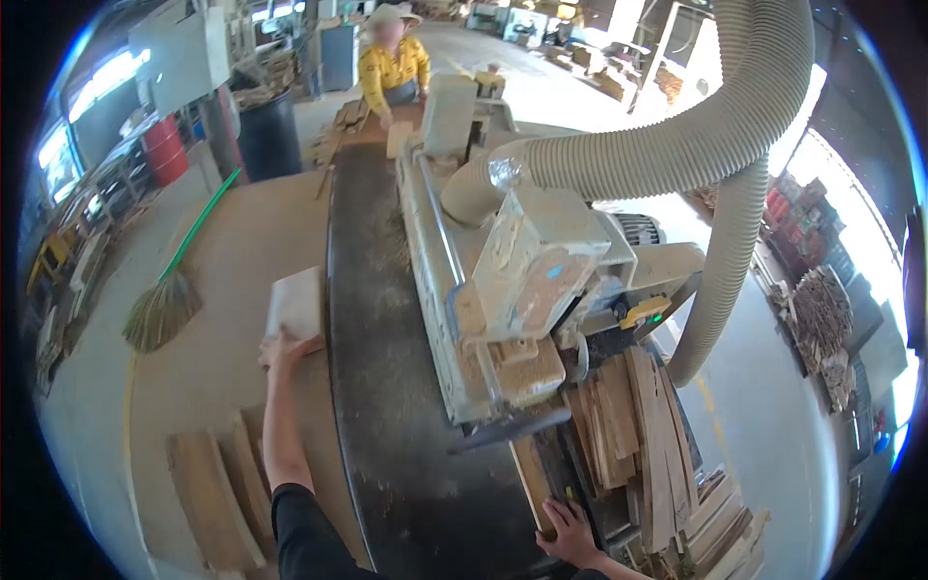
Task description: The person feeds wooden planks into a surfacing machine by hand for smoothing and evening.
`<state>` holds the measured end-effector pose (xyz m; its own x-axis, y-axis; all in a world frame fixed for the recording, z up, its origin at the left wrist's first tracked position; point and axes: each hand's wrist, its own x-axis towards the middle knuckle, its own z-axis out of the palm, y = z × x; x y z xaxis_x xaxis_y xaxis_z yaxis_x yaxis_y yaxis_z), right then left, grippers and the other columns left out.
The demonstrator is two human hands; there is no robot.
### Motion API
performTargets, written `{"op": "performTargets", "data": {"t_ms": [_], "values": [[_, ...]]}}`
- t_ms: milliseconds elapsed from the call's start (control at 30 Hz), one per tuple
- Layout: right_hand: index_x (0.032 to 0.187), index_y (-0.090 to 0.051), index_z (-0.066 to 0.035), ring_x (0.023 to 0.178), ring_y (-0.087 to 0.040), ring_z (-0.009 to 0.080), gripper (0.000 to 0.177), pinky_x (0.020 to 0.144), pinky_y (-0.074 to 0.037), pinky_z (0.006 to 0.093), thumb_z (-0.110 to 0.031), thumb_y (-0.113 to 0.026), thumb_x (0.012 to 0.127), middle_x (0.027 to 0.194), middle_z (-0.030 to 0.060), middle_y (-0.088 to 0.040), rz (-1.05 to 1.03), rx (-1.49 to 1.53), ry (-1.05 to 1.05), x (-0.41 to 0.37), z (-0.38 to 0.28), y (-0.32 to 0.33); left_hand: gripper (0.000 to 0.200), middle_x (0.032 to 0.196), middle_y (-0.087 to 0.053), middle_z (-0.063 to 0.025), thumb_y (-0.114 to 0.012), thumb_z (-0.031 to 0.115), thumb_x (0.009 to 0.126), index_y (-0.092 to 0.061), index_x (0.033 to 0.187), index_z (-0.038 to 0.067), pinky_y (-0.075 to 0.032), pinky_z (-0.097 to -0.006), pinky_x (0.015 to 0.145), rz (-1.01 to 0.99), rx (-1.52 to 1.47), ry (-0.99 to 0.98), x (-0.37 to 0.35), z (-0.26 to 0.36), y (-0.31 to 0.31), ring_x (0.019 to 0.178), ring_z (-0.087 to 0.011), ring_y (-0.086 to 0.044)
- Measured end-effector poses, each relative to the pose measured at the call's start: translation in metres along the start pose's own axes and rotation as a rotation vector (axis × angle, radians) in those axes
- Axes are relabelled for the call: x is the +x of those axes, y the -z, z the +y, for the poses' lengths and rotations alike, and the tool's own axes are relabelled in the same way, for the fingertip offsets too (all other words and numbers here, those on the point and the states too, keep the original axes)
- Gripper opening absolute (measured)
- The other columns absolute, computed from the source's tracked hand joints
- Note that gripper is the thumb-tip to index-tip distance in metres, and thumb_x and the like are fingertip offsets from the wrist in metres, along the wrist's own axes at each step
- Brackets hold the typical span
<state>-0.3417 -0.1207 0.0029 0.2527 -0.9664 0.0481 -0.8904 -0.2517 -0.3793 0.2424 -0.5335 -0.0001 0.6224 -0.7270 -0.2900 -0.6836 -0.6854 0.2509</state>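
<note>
My left hand point(280, 350) grips the near end of a pale, flat-faced wooden block point(296, 302), just left of the dark machine table point(382, 387). My right hand point(568, 534) rests with bent fingers on the near end of a narrow wooden strip point(530, 478). The strip lies lengthwise on the table, its far end passing under the front of a dusty woodworking machine point(541, 261). Whatever blade or cutter the machine has is hidden by its housing.
A stack of thin wood offcuts point(628, 416) lies right of the strip. A thick ribbed hose point(657, 159) arches over the machine. Across the table stands a person in a yellow shirt point(394, 68). Curved boards point(213, 498) and a green-handled broom point(164, 309) are at left.
</note>
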Motion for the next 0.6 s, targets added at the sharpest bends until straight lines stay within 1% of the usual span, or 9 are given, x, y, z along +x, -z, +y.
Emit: {"op": "performTargets", "data": {"t_ms": [67,100,133,167,200,233,300,467,600], "values": [[0.152,-0.046,-0.004,0.129,-0.054,0.0425,0.079,0.114,-0.041,0.0586,-0.030,-0.078,0.085,0.148,0.0200,-0.052,0.014,0.012,0.050,-0.006,0.011,-0.009,0.134,0.156,-0.042,-0.0192,-0.077,0.087,0.062,-0.035,0.158,0.003,-0.039,-0.0477,0.118,-0.092,-0.270,-0.374,0.012,-0.033,-0.068,0.146,-0.0348,-0.038],[0.151,-0.048,-0.005,0.132,-0.052,0.0402,0.077,0.116,-0.039,0.0564,-0.032,-0.077,0.084,0.148,0.0180,-0.053,0.019,-0.013,0.034,-0.007,0.013,-0.013,0.130,0.151,-0.048,-0.0151,-0.081,0.083,0.062,-0.039,0.152,-0.001,-0.044,-0.0385,0.114,-0.067,-0.118,-0.237,-0.064,-0.014,-0.031,0.138,-0.0279,-0.048],[0.149,-0.051,-0.005,0.136,-0.050,0.0378,0.076,0.118,-0.038,0.0542,-0.034,-0.076,0.084,0.148,0.0161,-0.054,0.011,-0.039,0.018,-0.008,0.014,-0.018,0.125,0.146,-0.052,-0.0146,-0.086,0.078,0.059,-0.045,0.147,0.001,-0.048,-0.0393,0.110,0.171,-0.127,-0.369,-0.091,-0.024,-0.067,0.130,-0.0295,-0.054],[0.153,-0.047,-0.005,0.138,-0.047,0.0417,0.079,0.120,-0.034,0.0541,-0.032,-0.076,0.083,0.149,0.0173,-0.052,0.001,0.001,0.019,-0.008,0.019,-0.023,0.126,0.146,-0.051,-0.0173,-0.085,0.082,0.054,-0.049,0.145,0.003,-0.047,-0.0425,0.109,-0.064,-0.270,-0.360,-0.111,-0.025,-0.073,0.131,-0.0337,-0.053],[0.155,-0.044,-0.007,0.140,-0.043,0.0443,0.082,0.122,-0.030,0.0550,-0.031,-0.076,0.083,0.151,0.0161,-0.051,-0.033,0.006,-0.027,-0.010,0.019,-0.023,0.128,0.148,-0.048,-0.0203,-0.083,0.085,0.050,-0.051,0.145,0.006,-0.044,-0.0465,0.111,0.210,0.034,-0.378,-0.175,-0.019,-0.070,0.136,-0.0383,-0.048],[0.152,-0.048,-0.007,0.145,-0.036,0.0475,0.073,0.119,-0.029,0.0648,-0.033,-0.072,0.088,0.150,0.0153,-0.051,-0.056,-0.011,-0.082,-0.007,0.006,-0.012,0.133,0.156,-0.038,-0.0257,-0.081,0.088,0.049,-0.047,0.151,0.009,-0.034,-0.0563,0.117,0.247,-0.067,-0.377,-0.200,-0.030,-0.091,0.144,-0.0440,-0.037],[0.154,-0.047,-0.009,0.152,-0.029,0.0455,0.074,0.121,-0.022,0.0675,-0.034,-0.072,0.089,0.155,0.0123,-0.048,0.011,-0.165,0.037,-0.006,0.003,-0.007,0.137,0.161,-0.028,-0.0311,-0.084,0.085,0.049,-0.041,0.156,0.011,-0.023,-0.0637,0.119,0.288,0.038,-0.361,-0.275,-0.040,-0.094,0.149,-0.0492,-0.027],[0.154,-0.045,-0.007,0.155,-0.023,0.0430,0.072,0.122,-0.018,0.0664,-0.031,-0.071,0.091,0.155,0.0105,-0.048,0.003,-0.258,0.031,-0.013,-0.007,-0.011,0.136,0.163,-0.023,-0.0341,-0.089,0.076,0.049,-0.038,0.160,0.015,-0.020,-0.0670,0.116,0.257,0.004,-0.520,-0.389,-0.091,-0.140,0.150,-0.0508,-0.024],[0.149,-0.047,-0.002,0.153,-0.026,0.0441,0.066,0.121,-0.019,0.0658,-0.025,-0.071,0.091,0.152,0.0215,-0.047,0.039,-0.250,0.016,-0.028,-0.020,-0.038,0.117,0.160,-0.032,-0.0284,-0.091,0.067,0.057,-0.048,0.155,0.019,-0.029,-0.0620,0.112,0.326,-0.065,-0.608,-0.465,-0.112,-0.157,0.146,-0.0469,-0.032]]}}
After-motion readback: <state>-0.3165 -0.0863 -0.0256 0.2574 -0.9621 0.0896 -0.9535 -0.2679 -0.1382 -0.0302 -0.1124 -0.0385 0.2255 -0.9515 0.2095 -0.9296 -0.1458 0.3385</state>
